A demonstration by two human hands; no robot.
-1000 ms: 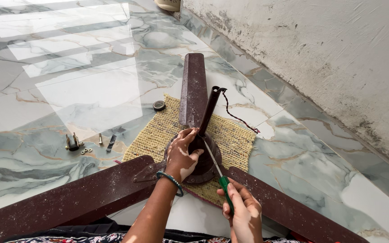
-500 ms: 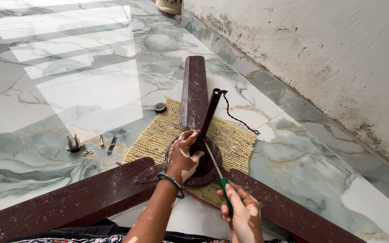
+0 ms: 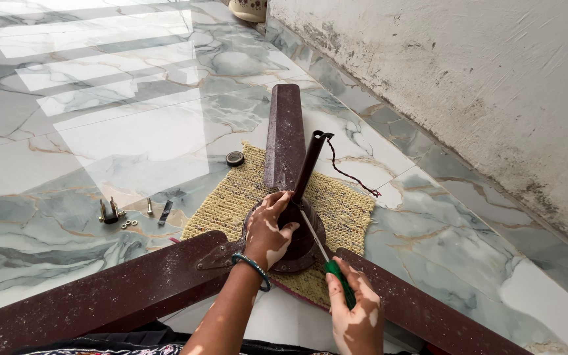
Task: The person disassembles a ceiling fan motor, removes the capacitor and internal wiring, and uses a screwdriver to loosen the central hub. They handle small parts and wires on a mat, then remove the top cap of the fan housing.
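Lying on a marble floor (image 3: 133,131), over a woven yellow mat (image 3: 231,204): a dark brown ceiling fan (image 3: 284,131), blades spread. Left hand (image 3: 269,227) pressing, fingers curled, on the fan's hub (image 3: 300,246). Right hand (image 3: 356,312) closing tight round a green-handled screwdriver (image 3: 327,260), tip angling toward the hub. Resting nearby, loose screws and brackets (image 3: 126,213).

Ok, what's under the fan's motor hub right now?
A yellow woven mat lies on the marble floor under the fan hub. The left hand covers the hub's near side; the mat directly beneath is hidden.
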